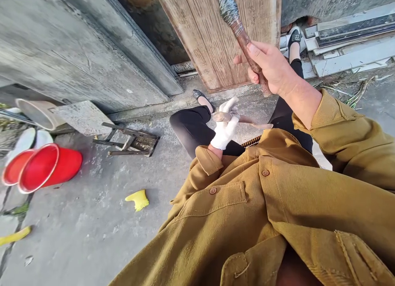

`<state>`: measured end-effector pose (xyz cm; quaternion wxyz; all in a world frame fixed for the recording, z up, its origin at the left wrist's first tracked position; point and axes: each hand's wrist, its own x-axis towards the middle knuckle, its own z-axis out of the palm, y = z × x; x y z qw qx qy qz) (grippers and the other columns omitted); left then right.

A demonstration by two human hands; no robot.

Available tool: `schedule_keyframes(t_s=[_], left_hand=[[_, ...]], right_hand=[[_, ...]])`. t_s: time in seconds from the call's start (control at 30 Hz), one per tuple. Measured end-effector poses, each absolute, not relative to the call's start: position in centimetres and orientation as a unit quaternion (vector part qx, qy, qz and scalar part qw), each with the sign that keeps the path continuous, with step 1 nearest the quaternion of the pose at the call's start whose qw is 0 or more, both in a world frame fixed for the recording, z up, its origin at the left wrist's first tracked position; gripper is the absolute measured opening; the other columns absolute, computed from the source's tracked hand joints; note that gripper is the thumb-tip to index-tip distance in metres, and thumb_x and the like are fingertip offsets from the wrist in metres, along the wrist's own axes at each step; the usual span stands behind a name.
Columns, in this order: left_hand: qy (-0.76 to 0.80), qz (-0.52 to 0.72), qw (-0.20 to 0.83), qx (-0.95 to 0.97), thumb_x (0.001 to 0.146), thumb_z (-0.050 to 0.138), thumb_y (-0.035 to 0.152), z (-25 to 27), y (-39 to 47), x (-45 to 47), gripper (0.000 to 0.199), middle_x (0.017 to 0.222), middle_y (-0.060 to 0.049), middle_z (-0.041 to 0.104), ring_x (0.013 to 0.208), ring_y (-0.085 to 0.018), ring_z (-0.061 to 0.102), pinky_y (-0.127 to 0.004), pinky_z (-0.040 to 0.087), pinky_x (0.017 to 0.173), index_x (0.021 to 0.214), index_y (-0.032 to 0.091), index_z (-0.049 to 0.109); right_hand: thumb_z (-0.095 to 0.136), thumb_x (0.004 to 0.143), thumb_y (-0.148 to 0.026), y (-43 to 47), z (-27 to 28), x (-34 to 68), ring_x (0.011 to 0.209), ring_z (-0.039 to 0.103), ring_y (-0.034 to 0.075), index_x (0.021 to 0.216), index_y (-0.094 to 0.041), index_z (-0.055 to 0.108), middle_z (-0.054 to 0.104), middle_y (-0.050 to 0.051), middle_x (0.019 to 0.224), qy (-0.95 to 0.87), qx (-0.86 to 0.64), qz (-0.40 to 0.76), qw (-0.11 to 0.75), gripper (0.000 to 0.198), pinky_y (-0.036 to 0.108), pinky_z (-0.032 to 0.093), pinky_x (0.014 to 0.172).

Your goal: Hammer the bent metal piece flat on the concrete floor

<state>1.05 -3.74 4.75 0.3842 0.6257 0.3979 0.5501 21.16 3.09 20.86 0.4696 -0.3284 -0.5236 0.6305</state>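
My right hand (271, 66), bare, is closed around the lower part of a brown wooden stick (253, 63) raised in front of the door. Thin metal wire (228, 8) is wound thickly around the stick's upper part, which runs out of the top of the view. A thin strand hangs near my right fingers. Over my lap, my left hand (226, 123) wears a white knit glove and grips a brown wooden piece (245, 120) with a rounded knob at one end and a pale, narrow tip at the other. Its exact kind is unclear.
A wooden door panel (212, 51) stands ahead. To the left are a small wooden stool (132, 142), red buckets (66, 166), a beige bucket (51, 115) and a yellow scrap (138, 199) on concrete. Stacked boards (352, 43) lie at the right.
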Motion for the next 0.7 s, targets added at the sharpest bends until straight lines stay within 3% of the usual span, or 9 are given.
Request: schedule_keyframes(t_s=[0.17, 0.27, 0.43, 0.53, 0.7], left_hand=[[0.372, 0.593, 0.414, 0.583, 0.095, 0.067, 0.069, 5.0, -3.9, -0.6, 0.057, 0.115, -0.008, 0.073, 0.11, -0.024, 0.071, -0.041, 0.055, 0.104, 0.131, 0.025, 0.068], [0.336, 0.61, 0.468, 0.544, 0.095, 0.073, 0.061, 5.3, -4.2, -0.5, 0.049, 0.113, -0.007, 0.073, 0.106, -0.023, 0.075, -0.04, 0.06, 0.099, 0.128, 0.026, 0.066], [0.309, 0.62, 0.523, 0.497, 0.081, 0.089, 0.056, 6.1, -4.5, -0.4, 0.049, 0.114, -0.006, 0.071, 0.105, -0.024, 0.077, -0.039, 0.065, 0.091, 0.113, 0.024, 0.07], [0.334, 0.613, 0.54, 0.471, 0.073, 0.093, 0.06, 6.7, -4.7, -0.4, 0.057, 0.111, -0.006, 0.07, 0.106, -0.025, 0.076, -0.038, 0.065, 0.09, 0.11, 0.024, 0.07], [0.416, 0.634, 0.503, 0.415, 0.066, 0.094, 0.068, 7.0, -4.6, -0.6, 0.064, 0.108, -0.006, 0.072, 0.104, -0.025, 0.076, -0.036, 0.065, 0.091, 0.106, 0.024, 0.069]], right_hand=[[0.037, 0.115, -0.029, 3.3, 20.1, 22.1, 0.056, 0.038, 0.007, 0.11, -0.018, 0.057, 0.066, 0.0, 0.095, -0.493, -0.335, 0.647, 0.475, 0.023, 0.024, 0.029, 0.054], [0.04, 0.113, -0.029, 3.7, 19.6, 22.3, 0.062, 0.036, 0.008, 0.103, -0.021, 0.051, 0.057, -0.002, 0.091, -0.478, -0.362, 0.655, 0.459, 0.018, 0.024, 0.03, 0.059], [0.052, 0.104, -0.014, 4.7, 19.2, 21.8, 0.075, 0.048, 0.007, 0.099, -0.02, 0.047, 0.05, -0.003, 0.088, -0.467, -0.373, 0.658, 0.457, 0.01, 0.024, 0.028, 0.06], [0.051, 0.105, -0.016, 5.3, 19.0, 21.1, 0.082, 0.054, 0.008, 0.098, -0.02, 0.046, 0.05, -0.001, 0.091, -0.46, -0.376, 0.656, 0.466, 0.01, 0.024, 0.027, 0.061], [0.048, 0.104, -0.017, 5.2, 18.7, 21.6, 0.078, 0.05, 0.01, 0.093, -0.023, 0.046, 0.05, -0.001, 0.087, -0.441, -0.4, 0.631, 0.498, 0.012, 0.025, 0.029, 0.059]])
